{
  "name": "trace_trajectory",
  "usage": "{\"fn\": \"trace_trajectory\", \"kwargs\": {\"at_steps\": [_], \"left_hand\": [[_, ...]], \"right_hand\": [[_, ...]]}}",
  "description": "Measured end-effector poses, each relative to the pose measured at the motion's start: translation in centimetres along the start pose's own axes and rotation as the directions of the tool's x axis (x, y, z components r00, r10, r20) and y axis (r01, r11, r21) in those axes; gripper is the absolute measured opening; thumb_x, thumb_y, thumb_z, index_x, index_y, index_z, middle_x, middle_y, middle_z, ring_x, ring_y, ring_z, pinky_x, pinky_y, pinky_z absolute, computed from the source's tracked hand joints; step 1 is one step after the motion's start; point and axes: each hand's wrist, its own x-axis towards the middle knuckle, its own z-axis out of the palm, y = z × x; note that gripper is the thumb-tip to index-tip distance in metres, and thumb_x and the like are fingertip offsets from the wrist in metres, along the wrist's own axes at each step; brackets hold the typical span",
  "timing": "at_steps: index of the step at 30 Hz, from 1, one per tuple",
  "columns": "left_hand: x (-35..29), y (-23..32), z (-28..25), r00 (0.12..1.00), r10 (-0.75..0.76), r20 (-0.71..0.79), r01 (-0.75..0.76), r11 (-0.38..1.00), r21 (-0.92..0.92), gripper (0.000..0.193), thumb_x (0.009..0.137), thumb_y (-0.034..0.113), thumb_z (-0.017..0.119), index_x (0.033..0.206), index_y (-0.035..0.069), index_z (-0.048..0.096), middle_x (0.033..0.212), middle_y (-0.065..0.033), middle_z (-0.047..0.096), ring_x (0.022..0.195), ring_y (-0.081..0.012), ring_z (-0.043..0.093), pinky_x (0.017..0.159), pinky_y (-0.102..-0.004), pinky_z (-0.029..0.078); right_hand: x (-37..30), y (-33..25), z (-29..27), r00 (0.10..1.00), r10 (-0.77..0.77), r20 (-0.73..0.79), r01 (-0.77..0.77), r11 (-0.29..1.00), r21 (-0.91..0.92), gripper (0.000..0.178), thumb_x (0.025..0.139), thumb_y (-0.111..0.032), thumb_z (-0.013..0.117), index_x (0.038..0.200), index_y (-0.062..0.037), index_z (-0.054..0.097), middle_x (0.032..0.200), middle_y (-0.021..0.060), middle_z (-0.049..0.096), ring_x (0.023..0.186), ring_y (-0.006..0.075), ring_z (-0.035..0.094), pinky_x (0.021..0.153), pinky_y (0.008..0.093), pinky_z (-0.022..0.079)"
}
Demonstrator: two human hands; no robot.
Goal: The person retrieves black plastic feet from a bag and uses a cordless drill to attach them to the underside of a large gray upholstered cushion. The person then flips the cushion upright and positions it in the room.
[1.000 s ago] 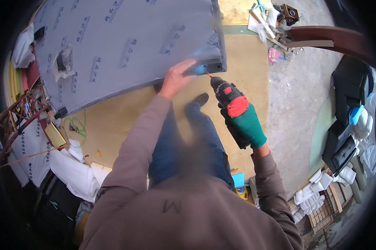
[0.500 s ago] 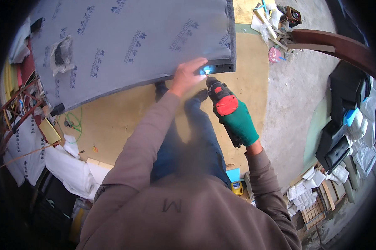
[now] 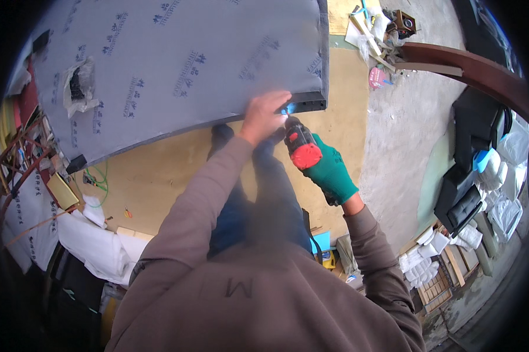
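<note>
My right hand (image 3: 333, 176), in a green glove, is wrapped round a red and black cordless drill (image 3: 303, 148). The drill's tip meets a black bracket (image 3: 309, 102) at the near corner of a large panel covered in grey printed fabric (image 3: 165, 70), and a bluish light shines there. Bare, my left hand (image 3: 263, 117) lies at the panel's edge just left of the drill tip, fingers bent over the bracket's end. Whether those fingers hold a small part, I cannot tell. A clear plastic bag with a dark item (image 3: 80, 88) rests on the fabric at the left.
Brown sheeting (image 3: 153, 182) covers the floor below the panel. A curved reddish-brown beam (image 3: 464, 64) reaches in from the right, near scraps (image 3: 373, 35) at the upper right. Black cushioned pieces (image 3: 461, 193) stand at the right. White wrapping (image 3: 94, 240) and a green cord (image 3: 102, 176) lie at the left.
The view has shifted slightly. The drill and my gloved hand have tilted a little, with the drill's body nearer my left hand. My left hand stays at the bracket.
</note>
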Motion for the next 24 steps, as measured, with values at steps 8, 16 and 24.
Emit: {"fn": "trace_trajectory", "kwargs": {"at_steps": [8, 16, 24], "left_hand": [[-0.3, 0.3, -0.1, 0.998, 0.049, -0.051, -0.045, 0.995, 0.087, 0.052, 0.078, 0.006, 0.079, 0.130, 0.007, 0.077, 0.135, -0.0075, 0.075, 0.126, -0.0332, 0.064, 0.107, -0.0474, 0.052], [-0.1, -0.5, 0.5, 0.995, 0.083, -0.054, -0.077, 0.992, 0.097, 0.054, 0.076, 0.005, 0.079, 0.130, 0.007, 0.077, 0.135, -0.0093, 0.076, 0.123, -0.0354, 0.067, 0.105, -0.0479, 0.055], [-2.6, -0.4, -5.5, 0.987, -0.122, -0.107, 0.114, 0.991, -0.074, 0.049, 0.092, 0.020, 0.084, 0.137, 0.006, 0.073, 0.142, -0.0147, 0.070, 0.135, -0.0373, 0.065, 0.117, -0.0465, 0.051]], "right_hand": [[1.1, 0.0, 0.1, 0.996, -0.090, 0.018, 0.091, 0.991, -0.099, 0.052, 0.092, -0.030, 0.085, 0.134, -0.0048, 0.066, 0.109, 0.0243, 0.079, 0.102, 0.0479, 0.074, 0.084, 0.0508, 0.059], [3.3, 2.1, -1.2, 0.986, -0.162, 0.049, 0.169, 0.936, -0.309, 0.049, 0.095, -0.034, 0.082, 0.136, -0.0096, 0.069, 0.109, 0.0243, 0.078, 0.102, 0.0476, 0.075, 0.084, 0.0530, 0.059], [3.8, -1.2, -3.9, 0.967, -0.215, 0.139, 0.238, 0.954, -0.179, 0.049, 0.098, -0.017, 0.082, 0.144, -0.0115, 0.067, 0.116, 0.0191, 0.081, 0.108, 0.0391, 0.080, 0.089, 0.0438, 0.061]]}}
